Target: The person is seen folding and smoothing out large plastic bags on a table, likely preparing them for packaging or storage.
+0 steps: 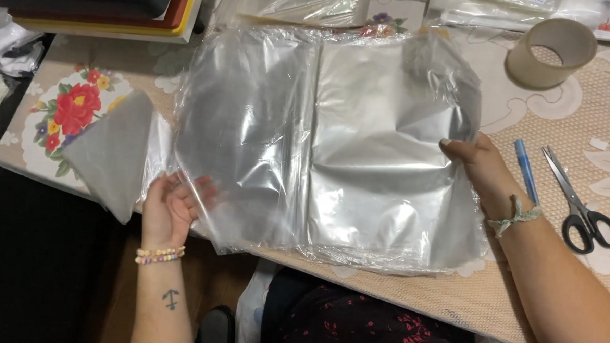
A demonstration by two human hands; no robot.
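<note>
Left hand (170,207) at the lower left edge of the plastic bags (327,145), palm up, fingers slid under the clear film and curled round its edge, gripping it. Right hand (480,165) on the right edge of the same stack, thumb on top, fingers hidden beneath, pinching the film. Beaded bracelets on the left wrist, a braided band on the right.

Plastic bags spread flat on the table (450,301), a wide stack of shiny clear sheets in two panels side by side with a seam running top to bottom down the middle. Long axis lying left to right between the two hands; near edge hanging just over the table's front edge. Upper right corner crumpled and lifted.

Left of the bags, a loose grey sheet (114,156) tilted over the table edge, covering part of a flower print (75,106). Right of the bags, past the right wrist, a blue pen (526,171), then scissors (581,204) with black handles, blades pointing away. Above and right of the bags, a roll of tape (550,52) standing on its side. Behind the bags, more clear packets (298,3); to the upper left, stacked coloured boards (106,5) under a dark tray.
</note>
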